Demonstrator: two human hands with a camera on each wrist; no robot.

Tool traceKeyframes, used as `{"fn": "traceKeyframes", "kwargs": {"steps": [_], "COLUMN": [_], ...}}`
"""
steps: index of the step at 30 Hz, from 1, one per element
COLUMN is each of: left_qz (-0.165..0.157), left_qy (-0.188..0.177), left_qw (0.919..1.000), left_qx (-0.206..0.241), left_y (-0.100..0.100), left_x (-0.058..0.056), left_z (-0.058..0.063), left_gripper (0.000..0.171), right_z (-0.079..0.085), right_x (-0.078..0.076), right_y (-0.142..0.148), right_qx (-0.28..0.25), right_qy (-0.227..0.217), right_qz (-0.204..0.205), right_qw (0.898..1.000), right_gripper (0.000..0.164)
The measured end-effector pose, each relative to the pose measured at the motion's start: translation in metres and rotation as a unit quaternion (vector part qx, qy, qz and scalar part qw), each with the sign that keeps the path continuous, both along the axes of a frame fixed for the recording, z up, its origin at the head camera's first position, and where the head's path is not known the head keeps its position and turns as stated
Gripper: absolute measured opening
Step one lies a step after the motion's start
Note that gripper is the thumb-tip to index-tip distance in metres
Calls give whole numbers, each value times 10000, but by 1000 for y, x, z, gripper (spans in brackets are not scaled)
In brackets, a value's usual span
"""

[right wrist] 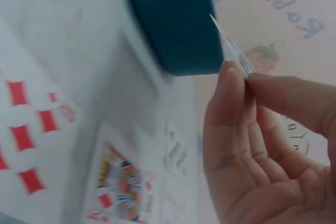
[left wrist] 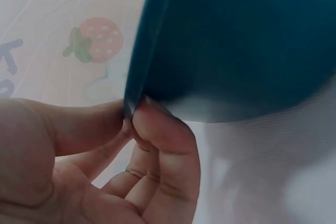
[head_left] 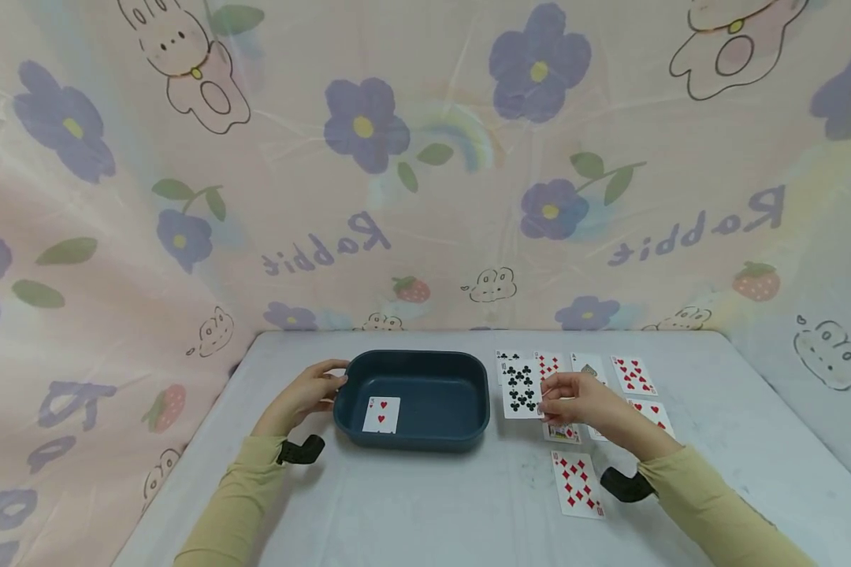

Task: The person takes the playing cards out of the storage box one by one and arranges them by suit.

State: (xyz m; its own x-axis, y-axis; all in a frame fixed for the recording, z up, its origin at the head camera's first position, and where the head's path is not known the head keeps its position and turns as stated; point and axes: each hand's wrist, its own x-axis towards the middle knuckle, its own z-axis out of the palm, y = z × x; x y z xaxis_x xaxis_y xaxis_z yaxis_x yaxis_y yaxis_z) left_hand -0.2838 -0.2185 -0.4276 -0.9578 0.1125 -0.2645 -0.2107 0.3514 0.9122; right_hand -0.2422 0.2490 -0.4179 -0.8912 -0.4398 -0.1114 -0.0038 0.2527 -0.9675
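Observation:
My left hand (head_left: pixel 303 398) pinches the left rim of a dark teal rectangular tub (head_left: pixel 425 442). In the left wrist view, thumb and forefinger meet on the tub wall (left wrist: pixel 137 72). Inside the tub lies a hearts playing card (head_left: pixel 381 413), its lower edge cut off by the front wall. To the right of the tub, my right hand (head_left: pixel 580 403) holds up a ten of clubs playing card (head_left: pixel 521 391) by its right edge, face towards the head camera. The right wrist view shows this card (right wrist: pixel 233 48) nearly edge-on between thumb and fingers.
Several face-up cards lie right of the tub, partly under my right hand: a diamonds card (head_left: pixel 548 363), an ace (head_left: pixel 587 364), hearts cards (head_left: pixel 634 376) and a face card (head_left: pixel 562 433). Nearer sits a ten of diamonds (head_left: pixel 577 484). A patterned curtain (head_left: pixel 440 213) hangs behind the white table.

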Motion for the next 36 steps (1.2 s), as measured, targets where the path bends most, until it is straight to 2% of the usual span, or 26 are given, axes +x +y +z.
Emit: {"fn": "traceKeyframes", "kwargs": {"steps": [9,30,36], "left_qz": [27,-4,14], "left_qy": [9,59,53], "left_qw": [9999,9997,9997], "left_qx": [-122,-227,-256], "left_y": [2,0,1], "left_x": [1,0,0], "left_z": [2,1,1], "left_gripper": [39,40,40], "right_z": [-19,-29,-29], "right_x": [6,5,6], "right_y": [-2,-17,-18], "right_qx": [-71,180,180], "right_qy": [-581,-1028,-968], "right_qz": [-93,-707,-795], "right_qw": [9982,9920,9920], "right_gripper": [29,36,35]}}
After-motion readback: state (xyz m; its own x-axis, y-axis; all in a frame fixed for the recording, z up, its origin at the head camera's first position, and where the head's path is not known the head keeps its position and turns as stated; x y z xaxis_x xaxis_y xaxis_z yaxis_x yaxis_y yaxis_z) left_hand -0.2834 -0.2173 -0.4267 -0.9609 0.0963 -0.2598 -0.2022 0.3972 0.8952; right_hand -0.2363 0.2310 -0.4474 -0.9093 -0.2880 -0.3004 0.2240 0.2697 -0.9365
